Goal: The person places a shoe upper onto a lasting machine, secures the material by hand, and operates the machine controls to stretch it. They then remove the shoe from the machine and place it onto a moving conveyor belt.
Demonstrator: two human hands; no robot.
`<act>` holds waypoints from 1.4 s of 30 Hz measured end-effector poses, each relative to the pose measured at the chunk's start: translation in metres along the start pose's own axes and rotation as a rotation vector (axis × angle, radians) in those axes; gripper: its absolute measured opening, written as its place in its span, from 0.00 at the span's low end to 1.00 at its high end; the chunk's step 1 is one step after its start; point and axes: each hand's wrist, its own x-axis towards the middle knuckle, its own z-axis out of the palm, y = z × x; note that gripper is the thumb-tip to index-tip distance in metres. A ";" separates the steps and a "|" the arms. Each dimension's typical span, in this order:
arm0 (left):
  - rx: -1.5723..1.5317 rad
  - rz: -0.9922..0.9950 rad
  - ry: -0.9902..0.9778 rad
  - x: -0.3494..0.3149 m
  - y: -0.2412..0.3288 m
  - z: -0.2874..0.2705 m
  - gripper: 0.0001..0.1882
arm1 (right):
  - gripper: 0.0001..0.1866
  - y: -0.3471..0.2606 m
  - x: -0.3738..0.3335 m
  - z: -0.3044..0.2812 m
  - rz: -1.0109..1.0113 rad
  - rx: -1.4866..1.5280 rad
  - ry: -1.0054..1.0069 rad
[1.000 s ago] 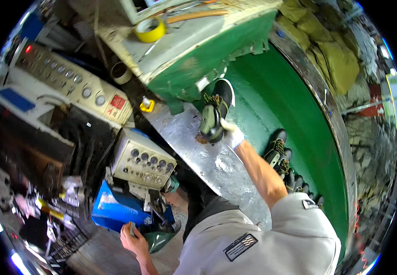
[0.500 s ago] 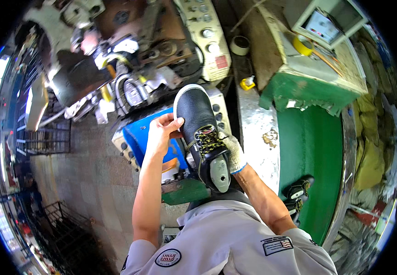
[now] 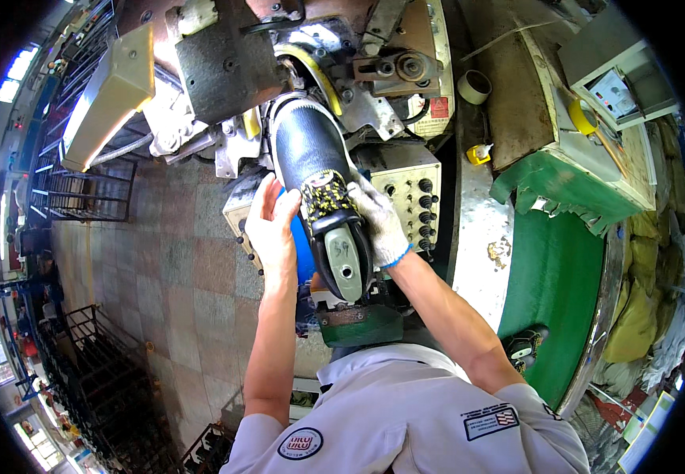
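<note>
A black shoe (image 3: 311, 146) with a pale edge and black-and-yellow laces points its toe away from me, into the machine's curved clamp parts (image 3: 315, 67). A grey-green shoe last (image 3: 342, 261) with a round hole fills its heel opening. My right hand (image 3: 375, 215), in a whitish knitted glove with a blue cuff edge, grips the shoe's right side near the laces; some of its fingers are hidden. Bare, my left hand (image 3: 273, 229) is at the shoe's left side, thumb close to its edge and fingers stretched out apart from it.
A control box with black knobs (image 3: 409, 205) stands right of the shoe. Dark metal plates (image 3: 224, 75) overhang at the upper left. Further right are a worn metal ledge (image 3: 481, 245), a green surface (image 3: 552, 276) bearing dark shoes (image 3: 526, 347), and a bench with yellow tape (image 3: 583, 116).
The shoe has moved forward and left, its toe now within the machine's clamp parts. My left hand has loosened from the shoe's side; my right hand stays on it. The view has shifted.
</note>
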 end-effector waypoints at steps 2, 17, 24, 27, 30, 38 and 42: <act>-0.021 -0.060 0.003 0.004 0.009 0.003 0.28 | 0.29 0.005 0.015 0.006 -0.072 -0.057 0.012; -0.287 -0.606 -0.212 0.024 -0.026 -0.004 0.32 | 0.25 0.042 0.047 0.005 -0.077 -0.002 0.254; -0.182 -0.560 -0.170 0.016 -0.008 0.011 0.35 | 0.22 0.043 0.051 -0.008 -0.053 0.086 0.159; -0.103 -0.501 -0.172 0.020 -0.024 0.001 0.36 | 0.23 0.044 0.052 -0.002 -0.055 0.032 0.163; -0.055 -0.415 -0.150 0.018 -0.035 0.006 0.35 | 0.21 0.046 0.054 -0.015 -0.082 -0.076 0.141; -0.038 -0.297 -0.175 0.027 -0.052 -0.003 0.31 | 0.15 0.062 0.062 -0.012 -0.112 -0.100 0.185; -0.125 -0.288 -0.158 0.031 -0.055 -0.003 0.30 | 0.16 0.053 0.060 -0.005 -0.166 -0.175 0.198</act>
